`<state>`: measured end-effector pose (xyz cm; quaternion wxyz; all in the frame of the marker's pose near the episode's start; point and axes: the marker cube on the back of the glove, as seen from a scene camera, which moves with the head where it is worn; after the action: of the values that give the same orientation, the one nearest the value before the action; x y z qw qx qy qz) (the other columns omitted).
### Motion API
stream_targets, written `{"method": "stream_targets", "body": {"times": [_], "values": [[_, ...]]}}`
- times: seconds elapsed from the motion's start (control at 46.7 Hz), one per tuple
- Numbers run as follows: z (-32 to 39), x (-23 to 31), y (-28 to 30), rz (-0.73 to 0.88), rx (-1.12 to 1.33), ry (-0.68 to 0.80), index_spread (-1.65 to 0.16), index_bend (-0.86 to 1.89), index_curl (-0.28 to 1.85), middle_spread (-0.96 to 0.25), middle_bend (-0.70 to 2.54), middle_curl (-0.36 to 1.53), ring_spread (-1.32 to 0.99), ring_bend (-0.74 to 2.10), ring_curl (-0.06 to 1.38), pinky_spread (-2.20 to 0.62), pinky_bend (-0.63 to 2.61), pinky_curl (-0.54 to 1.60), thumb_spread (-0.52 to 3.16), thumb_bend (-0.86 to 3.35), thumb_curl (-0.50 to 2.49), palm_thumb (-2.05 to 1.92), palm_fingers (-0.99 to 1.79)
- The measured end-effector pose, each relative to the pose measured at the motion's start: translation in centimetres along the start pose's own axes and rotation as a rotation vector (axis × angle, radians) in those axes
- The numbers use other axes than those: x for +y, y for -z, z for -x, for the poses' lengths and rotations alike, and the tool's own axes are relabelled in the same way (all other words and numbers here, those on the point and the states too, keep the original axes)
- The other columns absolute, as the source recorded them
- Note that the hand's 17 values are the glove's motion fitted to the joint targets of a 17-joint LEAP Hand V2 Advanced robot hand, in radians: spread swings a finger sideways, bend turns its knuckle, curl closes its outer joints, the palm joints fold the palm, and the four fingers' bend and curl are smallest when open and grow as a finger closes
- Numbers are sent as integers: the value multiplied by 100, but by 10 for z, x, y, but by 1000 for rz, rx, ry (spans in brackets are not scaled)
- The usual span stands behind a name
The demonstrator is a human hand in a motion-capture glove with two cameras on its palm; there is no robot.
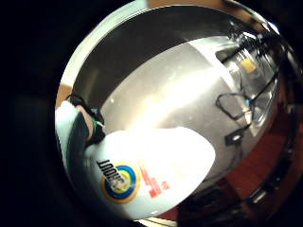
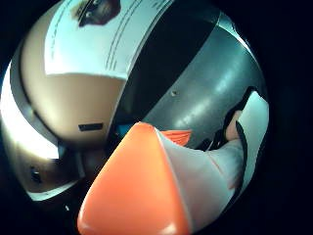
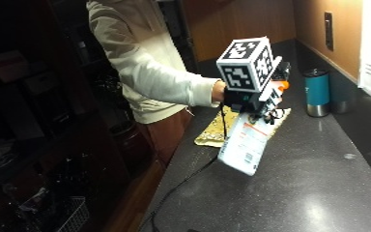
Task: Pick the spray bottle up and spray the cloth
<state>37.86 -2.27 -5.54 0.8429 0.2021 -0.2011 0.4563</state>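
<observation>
White spray bottle (image 3: pixel 245 145) up, tilted | grip (image 3: pixel 257 99) curled round its neck | cloth (image 3: pixel 214 131) on surface just beyond | next: aim nozzle, squeeze.

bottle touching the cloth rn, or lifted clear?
Apart. The outside view shows the spray bottle tilted in the air, held by the right hand, its lower end over bare counter; the cloth lies flat behind it.
</observation>
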Motion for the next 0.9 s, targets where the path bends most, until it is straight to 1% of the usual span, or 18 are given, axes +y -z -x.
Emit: {"method": "stream_targets", "body": {"times": [0.129, 0.236, 0.343, 0.493, 0.557, 0.664, 0.75, 0.9], "values": [[33, 19, 0, 107, 185, 162, -14, 48, 52, -11, 62, 50, -18, 61, 45, -17, 25, 35, 10, -3, 72, 95, 138], [58, 48, -9, 188, 320, 276, -14, 49, 53, -11, 61, 50, -18, 61, 45, -17, 25, 36, 10, -3, 73, 95, 138], [81, 79, -19, 223, 480, 387, -14, 49, 53, -11, 62, 50, -18, 61, 45, -17, 25, 36, 9, -3, 74, 95, 138], [121, 130, -33, 285, 575, 521, -14, 49, 53, -11, 62, 50, -18, 61, 45, -18, 25, 36, 9, -3, 74, 95, 138], [130, 146, -39, 281, 671, 580, -14, 49, 53, -11, 62, 50, -18, 62, 45, -18, 25, 36, 9, -3, 75, 95, 138], [140, 168, -48, 271, 803, 606, -14, 49, 53, -11, 62, 50, -18, 62, 45, -18, 25, 36, 9, -4, 75, 94, 138], [153, 188, -61, 291, 835, 616, -14, 49, 52, -11, 62, 50, -18, 61, 45, -18, 25, 36, 9, -4, 75, 94, 139], [165, 205, -89, 325, 886, 672, -14, 49, 52, -11, 62, 50, -18, 62, 45, -19, 26, 37, 10, -4, 75, 94, 139]]}}
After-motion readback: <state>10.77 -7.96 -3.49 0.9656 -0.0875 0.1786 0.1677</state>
